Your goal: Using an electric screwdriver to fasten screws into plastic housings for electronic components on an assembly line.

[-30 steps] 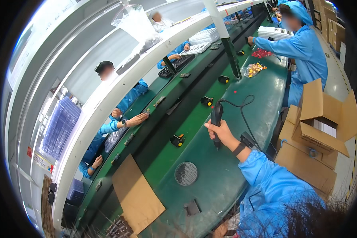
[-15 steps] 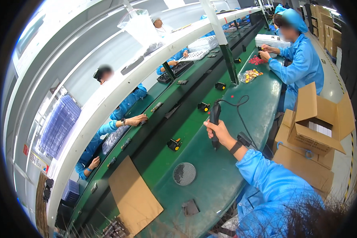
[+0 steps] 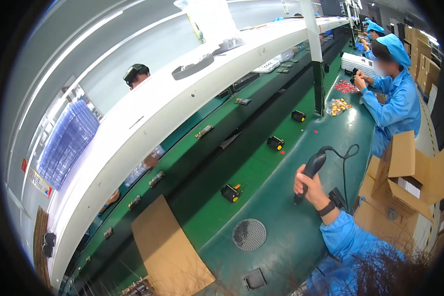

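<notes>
My right hand (image 3: 308,186), with a dark band on its wrist, is wrapped round a black corded electric screwdriver (image 3: 314,164). The tool points down over the green worktop, its tip near the surface. Beside my wrist stands a small black block-like holder (image 3: 337,197). To the left of my hand lies a round dish of small holes, partly filled with dark screws (image 3: 249,235). Nearer to me rests a flat black square piece (image 3: 255,279). A black housing with a yellow round part (image 3: 231,193) sits on the green belt. My left hand is out of view.
More black housings (image 3: 276,143) line the belt, with circuit boards (image 3: 156,178) on its far side. A cardboard sheet (image 3: 170,241) lies at the left. A white shelf (image 3: 153,118) and post cross above. At right are open cartons (image 3: 404,177) and a co-worker (image 3: 392,98).
The view has shifted, so the bench things appear lower and further right. My right hand, still gripping the screwdriver, has moved slightly right. Across the belt, a co-worker's hands are now mostly hidden.
</notes>
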